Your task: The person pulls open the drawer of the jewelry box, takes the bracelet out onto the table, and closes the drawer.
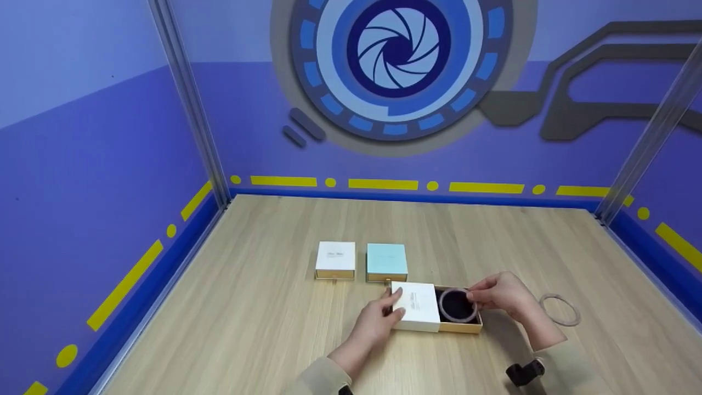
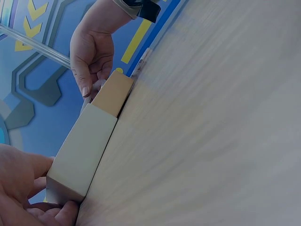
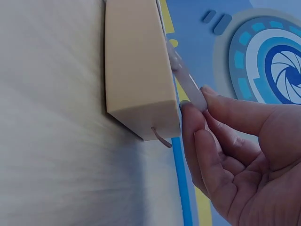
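A white drawer-style jewelry box (image 1: 418, 307) lies on the table with its tan drawer (image 1: 460, 328) pulled out to the right, showing a dark lining. My left hand (image 1: 375, 320) grips the closed left end of the sleeve, thumb and fingers on either side of it. Between thumb and fingertips, my right hand (image 1: 507, 296) pinches a pale translucent bangle (image 3: 188, 87) by its right edge. The bangle is tilted at the open drawer, its far side partly inside; whether it touches the lining cannot be seen. A small ribbon tab (image 3: 162, 137) sticks out of the drawer's end.
Behind the open box stand a second white box (image 1: 335, 256) and a light-blue box (image 1: 387, 259), both shut. Another bangle (image 1: 576, 319) lies flat on the wooden table (image 1: 263, 329), to the right of my right wrist. Printed walls border the table at the back and sides.
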A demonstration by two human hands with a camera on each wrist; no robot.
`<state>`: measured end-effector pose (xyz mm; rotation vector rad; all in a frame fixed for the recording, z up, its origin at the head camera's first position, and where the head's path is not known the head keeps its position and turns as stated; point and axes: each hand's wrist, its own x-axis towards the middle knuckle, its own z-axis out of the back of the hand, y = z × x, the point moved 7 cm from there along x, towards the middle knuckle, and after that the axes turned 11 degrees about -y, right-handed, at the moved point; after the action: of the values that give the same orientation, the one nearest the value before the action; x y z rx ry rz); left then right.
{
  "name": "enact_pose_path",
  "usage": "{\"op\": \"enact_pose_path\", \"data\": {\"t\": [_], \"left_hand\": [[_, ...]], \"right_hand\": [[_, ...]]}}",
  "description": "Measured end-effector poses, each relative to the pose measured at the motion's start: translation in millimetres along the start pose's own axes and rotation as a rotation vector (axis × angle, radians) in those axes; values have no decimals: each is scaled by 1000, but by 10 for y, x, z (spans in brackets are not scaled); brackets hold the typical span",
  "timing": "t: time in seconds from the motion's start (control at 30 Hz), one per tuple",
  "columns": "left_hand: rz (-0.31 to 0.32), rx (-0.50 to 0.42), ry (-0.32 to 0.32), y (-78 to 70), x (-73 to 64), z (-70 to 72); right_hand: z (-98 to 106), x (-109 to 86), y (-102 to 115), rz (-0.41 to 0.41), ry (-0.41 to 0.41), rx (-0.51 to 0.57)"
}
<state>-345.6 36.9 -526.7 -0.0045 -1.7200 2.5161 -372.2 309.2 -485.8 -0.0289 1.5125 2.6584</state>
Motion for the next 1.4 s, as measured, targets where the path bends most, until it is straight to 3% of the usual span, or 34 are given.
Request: {"op": "enact_pose_path", "data": {"t": [0.17, 0.83, 1.4], "left_hand": [[8, -5, 2, 1, -3, 2], [-16, -7, -14, -6, 5, 15], [13, -14, -1, -6, 5, 13]], "right_hand": [[23, 0, -23, -9, 17, 54], [353, -12, -137, -57, -16, -55], [570, -24, -285, -76, -28, 0]]}}
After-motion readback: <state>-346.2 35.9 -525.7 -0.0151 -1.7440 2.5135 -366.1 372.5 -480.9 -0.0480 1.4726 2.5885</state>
